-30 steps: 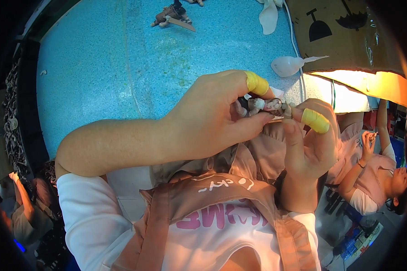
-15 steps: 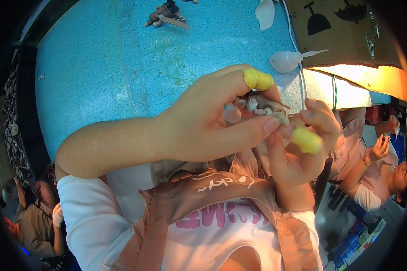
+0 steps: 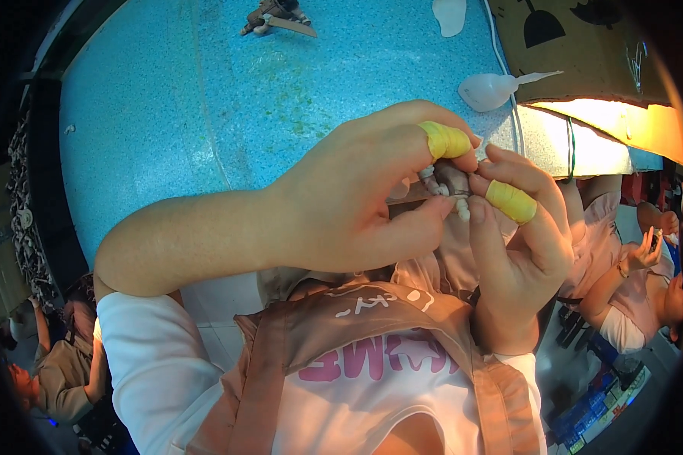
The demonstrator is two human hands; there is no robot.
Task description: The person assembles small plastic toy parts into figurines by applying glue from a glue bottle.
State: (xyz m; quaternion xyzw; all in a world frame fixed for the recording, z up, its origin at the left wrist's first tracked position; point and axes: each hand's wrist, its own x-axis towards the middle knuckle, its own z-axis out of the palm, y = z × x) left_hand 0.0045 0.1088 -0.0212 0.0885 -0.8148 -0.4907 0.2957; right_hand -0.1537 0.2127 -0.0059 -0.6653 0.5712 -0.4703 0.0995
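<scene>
A small brown and cream figurine (image 3: 454,179) is held in front of my apron, between both hands. My left hand (image 3: 368,193) is closed on it from the left, with the thumb below and the fingers above. From the right, my right hand (image 3: 527,220) pinches the figurine's other side between thumb and forefinger. Yellow tape wraps a finger on each hand. My fingers hide much of the figurine, so its exact shape is unclear. A pale translucent thing shows partly behind my left fingers; I cannot make out what it is.
On the blue speckled table (image 3: 152,114) lie another brown figurine (image 3: 277,17), a flat white piece (image 3: 449,17) and a white squeeze bottle (image 3: 487,92) with a thin spout. A white cable (image 3: 513,114) runs beside a cardboard box (image 3: 577,57). Other people sit at both sides.
The figurine has been turned in my fingers, showing more of its brown side. My right thumb and forefinger have come up and closed in on it. The view has shifted slightly.
</scene>
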